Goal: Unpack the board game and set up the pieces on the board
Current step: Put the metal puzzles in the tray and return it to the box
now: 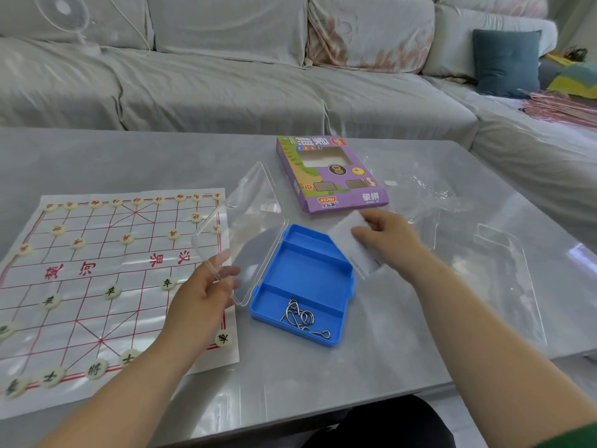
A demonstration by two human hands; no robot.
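Left grip [206, 292] pinches near edge of clear lid [245, 215], propping it up, likely so blue case [300, 276] is open for reach. Right grip [384, 234] pinches white sheet [344, 229], lifted just over case's far-right edge, likely taking it out or checking it. Metal rings [300, 315] lie in compartment between grips, nearer body. Board [97, 270] left of left grip, flat on surface [420, 318], pieces [111, 291] already on lines. Purple box [329, 176] just beyond right grip; clear wrapper [452, 195] to its right.

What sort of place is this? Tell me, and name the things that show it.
Most likely a home living room. A long sofa under a pale cover runs behind and beside a grey table, a teal cushion leans on it, and a small white fan stands on its seat.
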